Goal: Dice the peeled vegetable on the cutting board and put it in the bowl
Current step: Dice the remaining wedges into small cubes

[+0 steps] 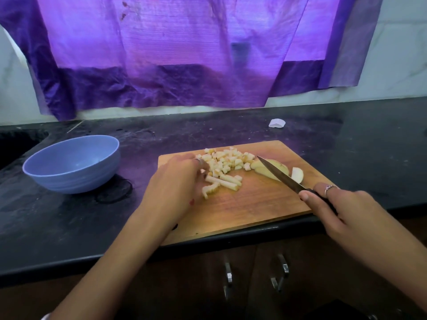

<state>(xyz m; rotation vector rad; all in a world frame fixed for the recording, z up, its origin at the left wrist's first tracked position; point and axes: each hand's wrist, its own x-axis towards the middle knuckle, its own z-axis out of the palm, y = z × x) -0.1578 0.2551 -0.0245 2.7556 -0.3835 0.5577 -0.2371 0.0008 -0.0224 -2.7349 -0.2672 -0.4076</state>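
On the wooden cutting board [242,204], potato strips [225,181] lie at the left hand's [175,181] two o'clock, long axes running ten-to-four — its curled fingers touch them, grip unclear — while the right hand [342,209] grips the knife [280,174], tip toward eleven, over uncut slices [275,169]; the blue bowl [71,162] waits at nine.
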